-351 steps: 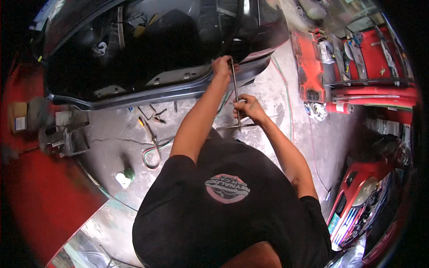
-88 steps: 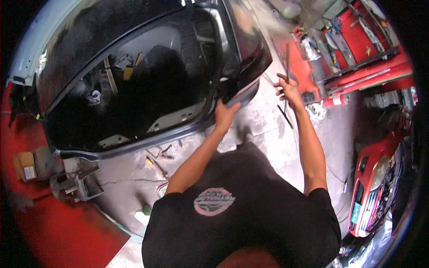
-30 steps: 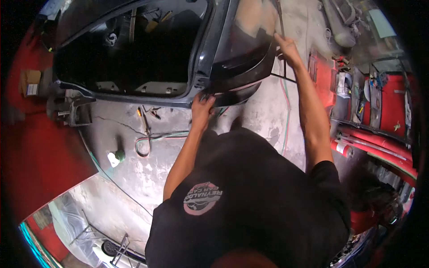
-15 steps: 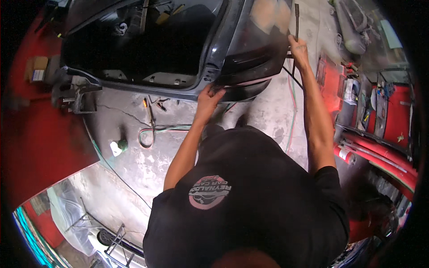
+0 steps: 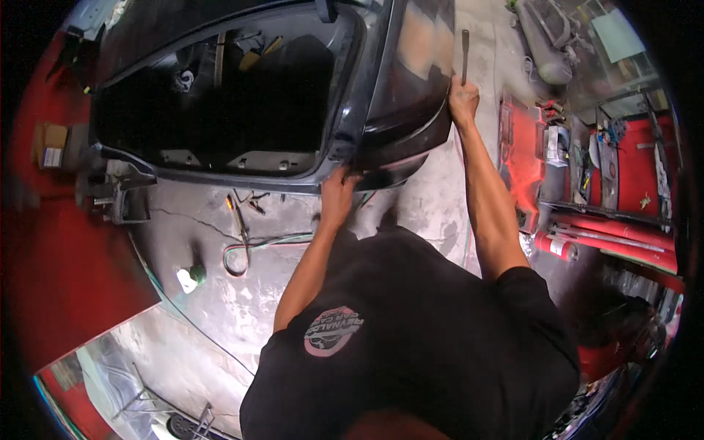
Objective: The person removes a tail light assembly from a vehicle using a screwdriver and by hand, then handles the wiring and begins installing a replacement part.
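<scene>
Leftward from over the floor (image 5: 429, 205), our right hand (image 5: 463, 101) and the dark metal bar (image 5: 465, 57) have come to the dark car body's (image 5: 403, 106) right edge. Its fingers clasp the bar; our left hand (image 5: 338, 194) meets the near sill (image 5: 242, 174), grasp unclear. We cannot tell what is finished or left.

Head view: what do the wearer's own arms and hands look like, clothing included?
The left hand and right hand are bare, as are both forearms, with nothing visible at the wrists. Short black sleeves belong to a black T-shirt with a rounded pink-and-grey printed emblem.
</scene>
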Motion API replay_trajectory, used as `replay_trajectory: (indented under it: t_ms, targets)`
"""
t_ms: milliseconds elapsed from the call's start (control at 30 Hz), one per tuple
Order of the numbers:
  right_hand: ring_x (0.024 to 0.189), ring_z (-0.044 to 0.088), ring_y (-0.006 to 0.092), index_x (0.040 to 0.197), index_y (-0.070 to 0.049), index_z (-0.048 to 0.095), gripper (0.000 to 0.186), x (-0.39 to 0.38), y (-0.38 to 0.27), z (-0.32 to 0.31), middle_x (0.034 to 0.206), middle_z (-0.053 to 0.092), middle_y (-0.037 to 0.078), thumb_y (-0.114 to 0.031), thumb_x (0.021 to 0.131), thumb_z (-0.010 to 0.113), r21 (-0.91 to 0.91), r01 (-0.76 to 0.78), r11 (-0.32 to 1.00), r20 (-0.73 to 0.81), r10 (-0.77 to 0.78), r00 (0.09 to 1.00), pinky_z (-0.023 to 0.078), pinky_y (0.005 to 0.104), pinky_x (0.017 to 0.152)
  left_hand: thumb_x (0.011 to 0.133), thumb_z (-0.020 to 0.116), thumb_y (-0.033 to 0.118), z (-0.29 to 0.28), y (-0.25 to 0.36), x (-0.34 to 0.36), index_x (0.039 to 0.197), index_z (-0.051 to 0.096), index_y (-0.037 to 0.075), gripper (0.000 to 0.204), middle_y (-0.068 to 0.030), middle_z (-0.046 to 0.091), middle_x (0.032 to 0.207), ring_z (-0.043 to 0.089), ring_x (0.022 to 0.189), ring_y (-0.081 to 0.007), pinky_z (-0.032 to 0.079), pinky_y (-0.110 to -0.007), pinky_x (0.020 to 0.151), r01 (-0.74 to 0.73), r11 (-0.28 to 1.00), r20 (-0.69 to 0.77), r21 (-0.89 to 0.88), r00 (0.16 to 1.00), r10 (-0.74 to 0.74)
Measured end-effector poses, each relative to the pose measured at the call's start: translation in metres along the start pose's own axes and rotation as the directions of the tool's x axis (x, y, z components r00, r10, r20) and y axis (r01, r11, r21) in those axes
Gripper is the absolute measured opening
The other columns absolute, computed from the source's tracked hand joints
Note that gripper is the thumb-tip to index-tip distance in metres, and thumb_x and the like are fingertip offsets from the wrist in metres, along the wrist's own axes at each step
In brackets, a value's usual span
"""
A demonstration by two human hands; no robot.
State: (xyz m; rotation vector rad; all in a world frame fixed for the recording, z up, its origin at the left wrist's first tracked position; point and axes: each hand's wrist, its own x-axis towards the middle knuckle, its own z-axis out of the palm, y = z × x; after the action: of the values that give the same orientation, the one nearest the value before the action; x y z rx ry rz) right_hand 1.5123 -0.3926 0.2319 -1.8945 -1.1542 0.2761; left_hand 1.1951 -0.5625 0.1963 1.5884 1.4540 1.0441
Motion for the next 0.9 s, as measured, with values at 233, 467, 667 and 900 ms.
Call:
replay_trajectory:
  t_ms: [233,467,667,900]
  targets:
    - [0.080,0.064,0.0452,0.081,0.006,0.065,0.047,-0.013,0.020,0.006,0.078,0.063,0.030,-0.039,0.090,0.055,0.063,-0.084,0.994,0.054,0.081,0.995,0.048,0.0468,0.073,0.085,0.067,0.017,-0.022,-0.003,-0.007,0.105,0.063,-0.004,0.028,-0.0130,0.071,0.086,0.065,0.077,-0.0185,0.050,-0.030,0.071,0.193,0.977,0.056,-0.086,0.980,-0.189]
    - [0.087,0.067,0.0316,0.099,0.006,0.068,0.045,-0.013,0.023,0.007,0.089,0.070,0.023,-0.037,0.092,0.057,0.206,-0.087,0.975,0.035,0.082,0.996,0.049,0.0387,0.079,0.086,0.073,0.034,-0.024,-0.021,0.001,0.119,0.052,-0.003,0.054,-0.0018,0.053,0.065,0.044,0.055,-0.0104,0.037,-0.027,0.052,0.202,0.945,0.031,-0.256,0.979,-0.201]
    - [0.069,0.055,0.0202,0.091,0.010,0.065,0.042,-0.015,0.020,0.012,0.075,0.064,0.014,-0.030,0.095,0.055,0.338,-0.093,0.936,0.067,0.075,0.995,0.046,0.0370,0.067,0.090,0.066,0.044,-0.022,-0.053,0.014,0.111,0.058,-0.002,0.051,-0.0016,0.054,0.063,0.047,0.049,-0.0099,0.036,-0.030,0.042,0.492,0.657,0.057,-0.571,0.822,-0.566]
    - [0.070,0.054,0.0161,0.094,0.008,0.066,0.040,-0.020,0.074,-0.002,0.078,0.063,0.007,-0.030,0.096,0.054,0.404,-0.189,0.895,0.077,0.173,0.982,0.045,0.0335,0.065,0.093,0.066,0.035,-0.002,-0.055,0.005,0.088,0.062,0.004,0.032,0.0019,0.052,0.068,0.044,0.054,-0.0083,0.032,-0.026,0.048,0.567,0.641,0.199,-0.517,0.808,-0.555]
